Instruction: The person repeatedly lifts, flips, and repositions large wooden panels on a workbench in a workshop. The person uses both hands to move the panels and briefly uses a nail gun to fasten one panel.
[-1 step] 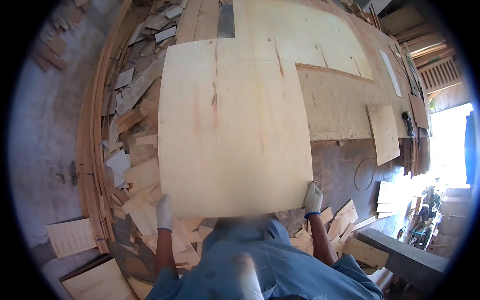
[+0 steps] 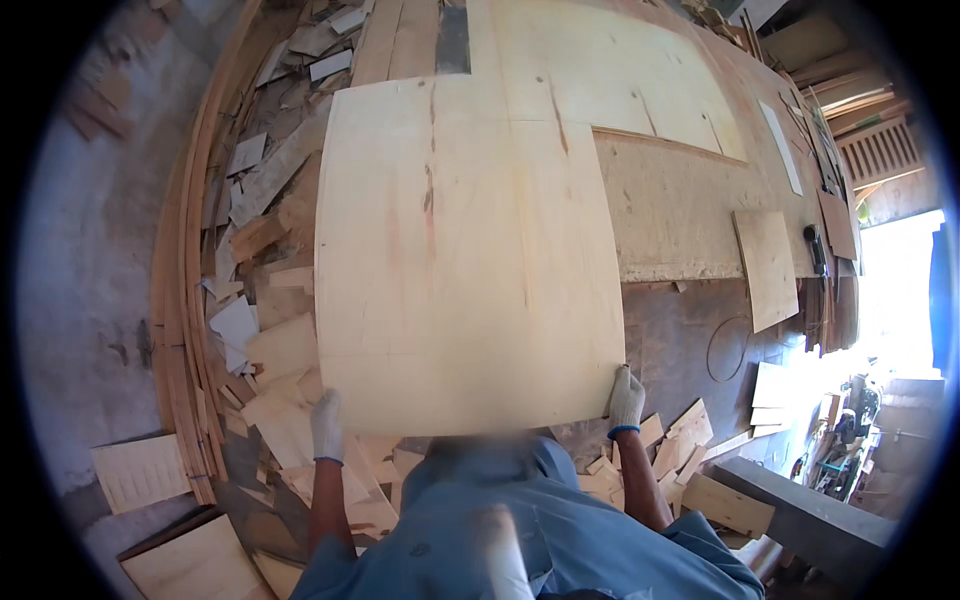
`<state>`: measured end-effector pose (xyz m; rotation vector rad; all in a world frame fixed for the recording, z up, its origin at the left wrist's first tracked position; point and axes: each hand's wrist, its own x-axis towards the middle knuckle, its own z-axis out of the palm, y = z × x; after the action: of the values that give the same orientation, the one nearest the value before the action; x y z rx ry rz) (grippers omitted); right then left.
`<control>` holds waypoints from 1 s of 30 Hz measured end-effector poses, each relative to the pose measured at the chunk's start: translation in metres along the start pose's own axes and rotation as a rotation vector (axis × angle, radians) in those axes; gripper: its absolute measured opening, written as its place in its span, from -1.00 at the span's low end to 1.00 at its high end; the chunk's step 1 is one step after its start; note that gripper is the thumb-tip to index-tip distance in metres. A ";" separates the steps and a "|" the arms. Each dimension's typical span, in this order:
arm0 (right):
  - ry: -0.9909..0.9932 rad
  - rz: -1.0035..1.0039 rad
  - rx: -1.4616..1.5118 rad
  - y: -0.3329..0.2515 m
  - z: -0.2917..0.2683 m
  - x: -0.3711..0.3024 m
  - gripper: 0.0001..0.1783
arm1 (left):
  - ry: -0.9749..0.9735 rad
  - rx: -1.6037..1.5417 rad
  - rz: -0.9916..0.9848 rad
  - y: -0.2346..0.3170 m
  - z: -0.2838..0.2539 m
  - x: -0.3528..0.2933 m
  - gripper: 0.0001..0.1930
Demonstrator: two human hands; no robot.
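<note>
From my remote post, I watch a workshop floor (image 2: pixel 665 330) strewn with wood offcuts (image 2: pixel 283 347), daylight flooding a bright opening (image 2: pixel 900 290) at right. A broad desk (image 2: pixel 690 205) stands ahead; a pale plywood sheet (image 2: pixel 470 250) reaches over it, near edge before a person in a blue shirt (image 2: pixel 430 545). Long wooden strips (image 2: pixel 178 300) line the left; a small board (image 2: pixel 766 268) juts past the desk's edge. Gloved in white, the left hand (image 2: pixel 327 425) keeps its grip clasped at the sheet's near-left corner, the right hand (image 2: pixel 627 400) at the near-right.
</note>
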<state>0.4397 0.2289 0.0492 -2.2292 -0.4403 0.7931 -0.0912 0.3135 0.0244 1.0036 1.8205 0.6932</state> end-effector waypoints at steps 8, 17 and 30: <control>0.019 -0.244 -0.238 0.053 -0.017 0.012 -0.49 | -0.019 -0.197 -0.117 -0.016 0.001 -0.025 -0.59; 0.022 -0.188 -0.074 0.042 0.013 0.020 -0.47 | -0.080 0.007 0.007 0.028 -0.008 0.014 -0.53; 0.049 -0.274 -0.157 0.049 0.020 0.029 -0.45 | 0.126 -0.353 -0.057 -0.004 -0.005 0.030 -0.54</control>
<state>0.4521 0.2207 -0.0087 -2.2605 -0.7882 0.5751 -0.1046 0.3371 0.0094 0.6849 1.7458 1.0196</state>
